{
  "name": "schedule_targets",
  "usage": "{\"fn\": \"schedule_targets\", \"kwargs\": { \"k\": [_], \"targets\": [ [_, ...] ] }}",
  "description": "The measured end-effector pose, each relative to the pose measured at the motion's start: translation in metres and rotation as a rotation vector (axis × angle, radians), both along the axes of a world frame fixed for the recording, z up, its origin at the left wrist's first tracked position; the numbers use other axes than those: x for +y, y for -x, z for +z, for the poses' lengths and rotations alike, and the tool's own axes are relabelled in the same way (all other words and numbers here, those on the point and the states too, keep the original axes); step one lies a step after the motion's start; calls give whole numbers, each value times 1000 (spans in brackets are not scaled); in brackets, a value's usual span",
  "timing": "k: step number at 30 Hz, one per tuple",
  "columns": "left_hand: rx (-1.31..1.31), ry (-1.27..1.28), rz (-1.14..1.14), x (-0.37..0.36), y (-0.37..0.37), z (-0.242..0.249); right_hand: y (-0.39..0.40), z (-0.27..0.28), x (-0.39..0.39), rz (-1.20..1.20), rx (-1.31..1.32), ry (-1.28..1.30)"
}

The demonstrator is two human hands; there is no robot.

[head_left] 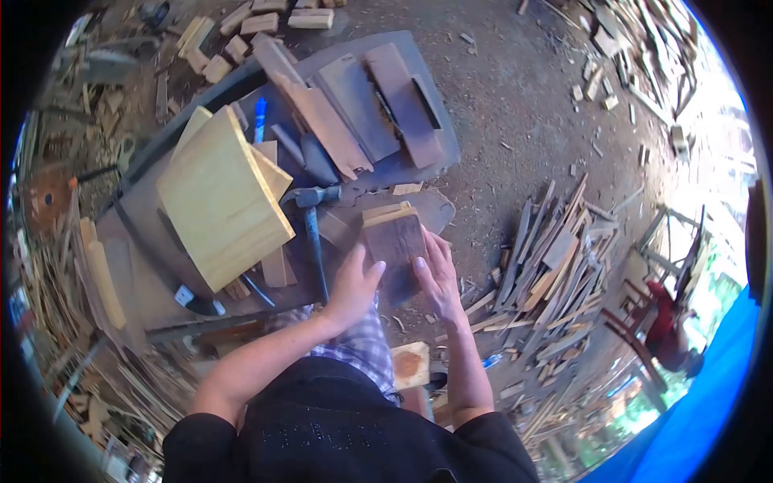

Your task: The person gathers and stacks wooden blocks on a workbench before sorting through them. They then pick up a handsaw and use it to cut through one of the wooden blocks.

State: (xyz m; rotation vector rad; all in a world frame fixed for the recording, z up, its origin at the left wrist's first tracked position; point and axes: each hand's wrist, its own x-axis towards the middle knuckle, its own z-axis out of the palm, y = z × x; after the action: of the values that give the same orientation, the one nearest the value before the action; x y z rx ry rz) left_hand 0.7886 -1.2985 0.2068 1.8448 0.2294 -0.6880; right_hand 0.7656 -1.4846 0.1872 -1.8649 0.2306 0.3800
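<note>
Between my two hands is a wooden block (pixel 392 238), with a dark brown face and paler wood along its far edge. My left hand (pixel 354 287) grips its left side, thumb pointing toward the face. On the right side my right hand (pixel 437 278) holds it, thumb on the face and fingers wrapped behind, partly hidden. Just left of the block a hammer (pixel 314 241) with a blue handle lies on the worktable (pixel 153 274). Pale plywood panels (pixel 225 197) are leaning beyond the hammer.
Dark boards (pixel 350 105) lie across the table's far end, near a blue marker (pixel 259 121). Scrap wood strips (pixel 555 258) are heaped on the ground to the right. Short wood blocks (pixel 262 22) lie past the table. A person in red (pixel 667 326) is at the far right.
</note>
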Motion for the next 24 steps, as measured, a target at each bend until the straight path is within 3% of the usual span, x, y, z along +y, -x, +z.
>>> {"fn": "schedule_targets", "kwargs": {
  "k": [24],
  "targets": [
    [-77, 47, 22, 8, 1, -7, -4, -2, 12, 24, 22, 55]
  ]
}}
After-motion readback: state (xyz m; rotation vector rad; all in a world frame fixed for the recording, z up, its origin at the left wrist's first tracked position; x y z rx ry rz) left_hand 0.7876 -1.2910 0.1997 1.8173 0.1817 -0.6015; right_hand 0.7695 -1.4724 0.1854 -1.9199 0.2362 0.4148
